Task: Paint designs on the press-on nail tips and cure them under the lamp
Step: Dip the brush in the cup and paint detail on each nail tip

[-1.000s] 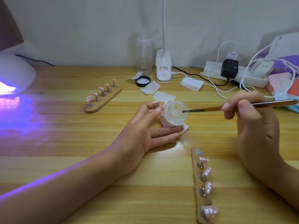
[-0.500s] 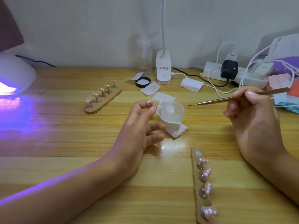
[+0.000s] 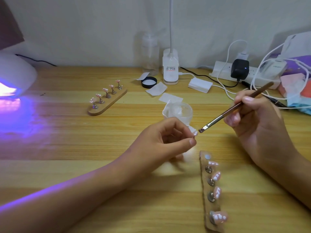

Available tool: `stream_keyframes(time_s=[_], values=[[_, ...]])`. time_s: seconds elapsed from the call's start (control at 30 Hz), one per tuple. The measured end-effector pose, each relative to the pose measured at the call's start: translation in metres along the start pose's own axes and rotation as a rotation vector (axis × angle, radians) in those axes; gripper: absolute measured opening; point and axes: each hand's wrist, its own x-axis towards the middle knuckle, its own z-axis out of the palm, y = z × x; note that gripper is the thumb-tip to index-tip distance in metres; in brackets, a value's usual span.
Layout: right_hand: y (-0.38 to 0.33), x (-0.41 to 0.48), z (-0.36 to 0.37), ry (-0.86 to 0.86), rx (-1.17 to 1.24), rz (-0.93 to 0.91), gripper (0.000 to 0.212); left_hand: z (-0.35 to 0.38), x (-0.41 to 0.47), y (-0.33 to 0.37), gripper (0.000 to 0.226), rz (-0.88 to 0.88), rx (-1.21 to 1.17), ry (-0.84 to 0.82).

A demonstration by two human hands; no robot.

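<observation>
The left hand (image 3: 161,142) hovered above the wooden surface (image 3: 67,148), its fingers curled in and pinching a single pink nail tip (image 3: 195,133) with white dots between thumb and fingertips. The right hand (image 3: 259,125) was closed around a brown-handled brush (image 3: 235,107), held like a pen, with the flat bristle end pointing down and left so that it sat just beside the pinched tip; whether the two touched could not be told. Behind the hands stood a small clear jar (image 3: 181,111) wrapped partly in white paper. In front of the right hand lay a wooden holder strip (image 3: 206,207) carrying four more decorated tips on metal studs, its top stud bare. A second wooden holder (image 3: 107,105) with five tips on stands lay further back to the left. At the far left edge the curing lamp (image 3: 15,76) glowed, throwing purple light across the surface and along the left forearm. Toward the wall stood a clear bottle (image 3: 149,54), a white desk lamp base (image 3: 170,68), a black lid (image 3: 149,82), some paper squares (image 3: 156,89) and a power strip (image 3: 244,74) with cables.
</observation>
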Motion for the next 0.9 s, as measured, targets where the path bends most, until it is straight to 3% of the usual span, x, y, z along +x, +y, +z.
stream_keyframes(time_s=[0.23,0.37,0.9], values=[[0.0014,-0.0002,0.0000,-0.001,-0.017,0.009,0.028,0.0004,-0.0004,0.0019,0.015,0.004,-0.004,-0.022],[0.0017,-0.0005,-0.0002,-0.011,-0.026,0.016,0.025,0.0006,-0.0008,0.0022,0.007,-0.011,-0.003,-0.017],[0.0013,-0.0035,0.0006,-0.016,-0.138,-0.101,0.016,-0.0009,-0.0009,-0.0006,0.010,0.010,0.064,-0.007]])
